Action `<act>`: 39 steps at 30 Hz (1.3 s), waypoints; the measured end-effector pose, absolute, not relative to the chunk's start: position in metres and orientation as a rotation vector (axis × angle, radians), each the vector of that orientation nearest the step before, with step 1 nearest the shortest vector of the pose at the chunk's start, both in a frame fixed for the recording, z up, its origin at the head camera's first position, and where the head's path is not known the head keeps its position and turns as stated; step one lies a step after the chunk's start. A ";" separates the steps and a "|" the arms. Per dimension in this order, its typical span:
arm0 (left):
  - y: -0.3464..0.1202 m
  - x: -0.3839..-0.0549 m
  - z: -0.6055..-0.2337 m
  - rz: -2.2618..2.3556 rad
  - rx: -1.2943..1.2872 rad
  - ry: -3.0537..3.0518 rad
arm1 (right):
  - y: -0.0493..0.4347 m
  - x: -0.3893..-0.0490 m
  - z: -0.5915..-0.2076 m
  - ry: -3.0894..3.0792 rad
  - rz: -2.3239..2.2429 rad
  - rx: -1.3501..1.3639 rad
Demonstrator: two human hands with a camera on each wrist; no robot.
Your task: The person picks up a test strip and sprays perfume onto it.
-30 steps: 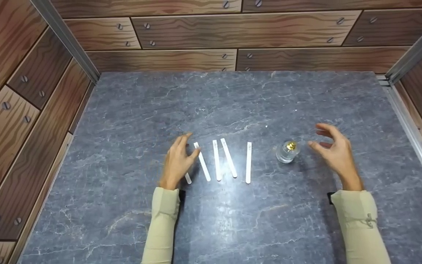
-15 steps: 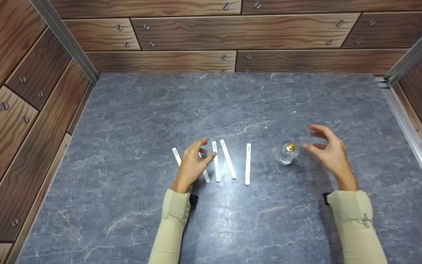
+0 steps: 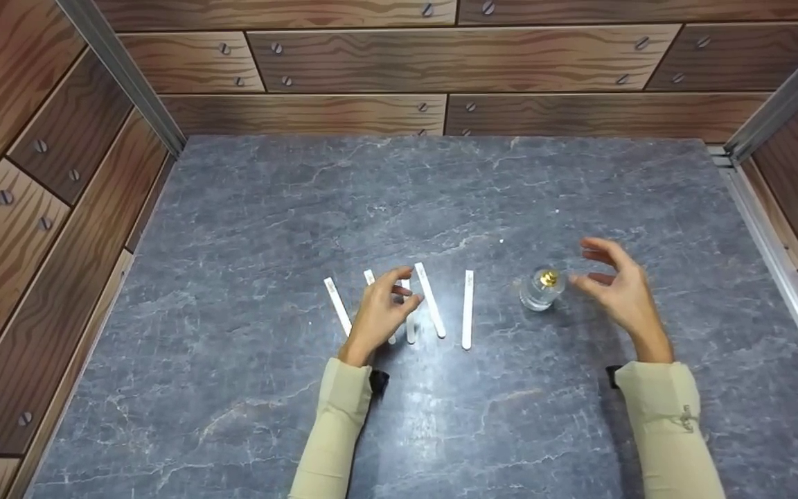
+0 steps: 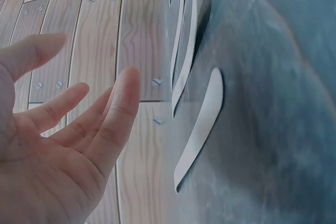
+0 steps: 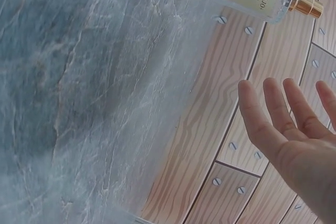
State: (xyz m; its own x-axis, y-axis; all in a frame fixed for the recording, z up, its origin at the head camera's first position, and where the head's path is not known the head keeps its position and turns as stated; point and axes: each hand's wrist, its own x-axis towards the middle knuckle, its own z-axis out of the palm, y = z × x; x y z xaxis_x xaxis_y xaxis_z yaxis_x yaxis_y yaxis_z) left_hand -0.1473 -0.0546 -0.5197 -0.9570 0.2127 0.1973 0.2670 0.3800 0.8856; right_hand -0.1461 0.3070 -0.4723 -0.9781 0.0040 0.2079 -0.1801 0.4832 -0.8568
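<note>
Several narrow white paper strips, printed at the far end and rounded at the near end, lie spread on the table. My left hand [image 3: 384, 312] hovers over them with its fingers relaxed and nothing in its grasp, partly hiding the second and third strips from the left. In the left wrist view, a gap shows between that hand and the closest strip [image 4: 200, 129]. A clear glass perfume bottle [image 3: 539, 294] with a gold spray top stands upright right of the strips. Beside it, my right hand [image 3: 617, 291] holds nothing, thumb and fingers apart; its thumb tip comes near the bottle.
The rightmost strip [image 3: 467, 310] lies between the left hand and the bottle. The grey marbled table [image 3: 267, 208] is bounded by wood-patterned panels [image 3: 343, 62] at the back and sides. A metal rail [image 3: 787, 277] runs along the right edge.
My left hand has moved right across the strips, uncovering the leftmost one. My right hand has shifted slightly left toward the bottle. The strips and bottle stay in place.
</note>
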 end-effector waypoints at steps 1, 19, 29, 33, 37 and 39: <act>-0.054 -0.147 -0.520 -1.669 -0.443 -2.566 | 0.307 -0.145 -0.474 -2.543 1.511 0.151; -0.027 -0.145 -0.527 -1.849 -0.496 -2.545 | 0.305 -0.143 -0.480 -2.578 1.520 0.182; -0.019 -0.144 -0.527 -1.897 -0.558 -2.572 | 0.305 -0.146 -0.480 -2.542 1.531 0.218; -0.015 -0.143 -0.527 -1.895 -0.545 -2.582 | 0.303 -0.146 -0.479 -2.553 1.538 0.204; -0.011 -0.143 -0.527 -1.953 -0.524 -2.585 | 0.302 -0.146 -0.479 -2.556 1.549 0.184; -0.009 -0.142 -0.528 -1.990 -0.516 -2.584 | 0.303 -0.146 -0.480 -2.557 1.551 0.185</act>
